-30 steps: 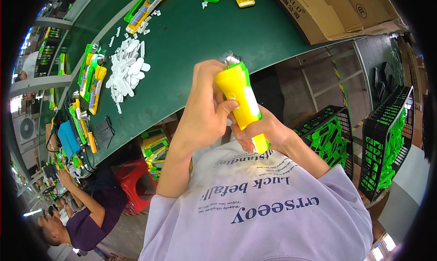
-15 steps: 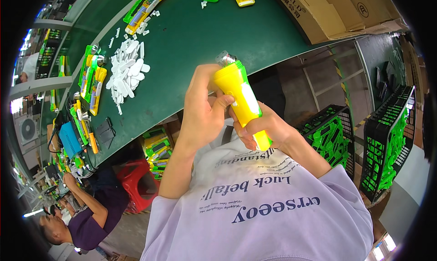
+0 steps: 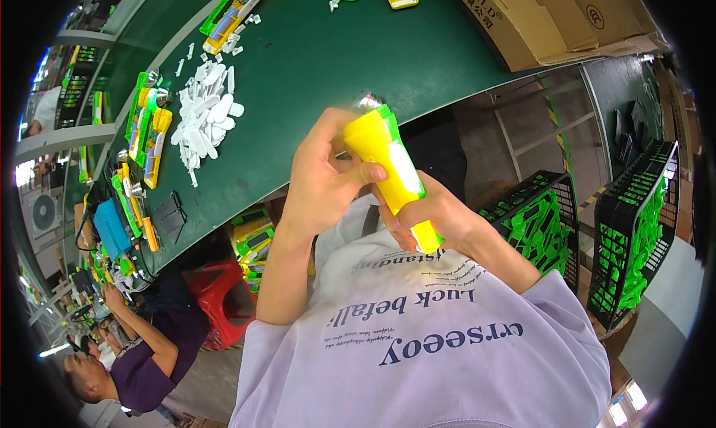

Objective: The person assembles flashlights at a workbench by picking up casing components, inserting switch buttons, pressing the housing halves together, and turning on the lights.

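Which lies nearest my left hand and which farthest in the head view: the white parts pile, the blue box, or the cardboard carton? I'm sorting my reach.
From the left hand:
1. White parts pile, on the bench to its left.
2. Cardboard carton, upper right.
3. Blue box, far left bench edge.

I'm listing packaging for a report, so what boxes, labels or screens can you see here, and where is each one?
Cardboard box: brown, flaps open, dark print, on the green table's far right end.
Black crates: two open-lattice crates of green parts, on the floor at right.
No screens or signs visible.
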A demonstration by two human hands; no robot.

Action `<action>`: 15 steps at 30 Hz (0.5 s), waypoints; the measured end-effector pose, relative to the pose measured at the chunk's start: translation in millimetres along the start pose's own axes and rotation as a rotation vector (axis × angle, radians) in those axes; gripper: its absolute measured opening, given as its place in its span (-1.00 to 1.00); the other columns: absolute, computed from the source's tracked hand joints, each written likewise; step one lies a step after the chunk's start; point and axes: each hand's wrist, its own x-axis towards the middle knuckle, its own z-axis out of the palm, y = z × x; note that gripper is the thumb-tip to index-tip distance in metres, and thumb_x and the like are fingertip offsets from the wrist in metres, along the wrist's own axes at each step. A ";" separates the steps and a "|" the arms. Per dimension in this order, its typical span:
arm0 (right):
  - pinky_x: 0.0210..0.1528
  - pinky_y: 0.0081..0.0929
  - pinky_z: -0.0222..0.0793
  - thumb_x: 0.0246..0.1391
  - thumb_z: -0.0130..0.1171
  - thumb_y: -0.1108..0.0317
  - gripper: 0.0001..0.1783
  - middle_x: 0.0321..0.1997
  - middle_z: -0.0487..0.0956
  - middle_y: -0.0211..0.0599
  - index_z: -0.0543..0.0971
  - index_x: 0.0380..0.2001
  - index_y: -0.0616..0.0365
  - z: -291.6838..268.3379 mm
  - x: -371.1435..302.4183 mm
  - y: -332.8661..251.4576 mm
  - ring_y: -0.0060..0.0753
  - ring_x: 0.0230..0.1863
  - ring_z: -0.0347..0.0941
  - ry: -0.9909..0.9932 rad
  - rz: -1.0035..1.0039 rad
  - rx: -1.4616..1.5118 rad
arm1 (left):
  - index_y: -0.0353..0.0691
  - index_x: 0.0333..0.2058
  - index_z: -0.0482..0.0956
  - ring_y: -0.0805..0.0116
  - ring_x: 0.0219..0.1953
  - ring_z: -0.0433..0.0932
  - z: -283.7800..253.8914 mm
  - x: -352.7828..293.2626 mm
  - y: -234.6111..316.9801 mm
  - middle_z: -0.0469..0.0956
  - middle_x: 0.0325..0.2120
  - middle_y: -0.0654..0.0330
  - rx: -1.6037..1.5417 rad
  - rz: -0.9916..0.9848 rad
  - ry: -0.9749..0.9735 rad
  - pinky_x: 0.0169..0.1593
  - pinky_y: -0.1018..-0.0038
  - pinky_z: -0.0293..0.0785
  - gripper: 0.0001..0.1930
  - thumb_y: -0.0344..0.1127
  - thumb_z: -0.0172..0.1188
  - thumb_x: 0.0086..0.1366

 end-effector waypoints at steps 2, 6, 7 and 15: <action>-0.72 -0.44 0.22 -0.35 0.09 0.57 -0.70 -0.62 0.42 -0.19 0.37 -0.39 0.30 0.6 0.2 -0.9 -0.36 -0.79 0.32 0.005 -0.002 -0.013 | -0.33 -0.11 0.40 0.46 -0.14 0.52 -1.4 -0.1 -1.3 0.53 -0.22 0.16 -0.012 0.011 0.004 -0.12 0.52 0.57 -0.61 -0.63 0.33 0.11; -0.62 -0.46 0.29 -0.35 0.09 0.54 -0.69 -0.62 0.41 -0.19 0.37 -0.38 0.30 -1.8 0.7 -2.2 -0.36 -0.79 0.34 -0.008 0.007 -0.078 | -0.32 -0.08 0.40 0.49 -0.16 0.51 0.2 -4.5 -1.6 0.53 -0.23 0.18 -0.045 -0.002 0.027 -0.16 0.54 0.54 -0.57 -0.61 0.36 0.09; -0.57 -0.47 0.32 -0.35 0.09 0.53 -0.68 -0.61 0.41 -0.19 0.37 -0.38 0.30 -3.1 2.7 -3.8 -0.36 -0.78 0.34 -0.008 0.010 -0.091 | -0.32 -0.07 0.41 0.51 -0.18 0.49 0.2 -4.3 -0.8 0.52 -0.24 0.20 -0.069 -0.008 0.045 -0.19 0.57 0.52 -0.56 -0.59 0.38 0.08; -0.41 -0.50 0.37 -0.36 0.10 0.50 -0.68 -0.58 0.43 -0.22 0.39 -0.38 0.28 9.5 13.5 -18.6 -0.38 -0.74 0.35 -0.061 0.086 -0.164 | -0.29 -0.01 0.43 0.55 -0.22 0.43 -24.1 -7.8 11.5 0.50 -0.22 0.25 0.232 -0.027 0.046 -0.16 0.58 0.40 -0.42 -0.49 0.49 -0.02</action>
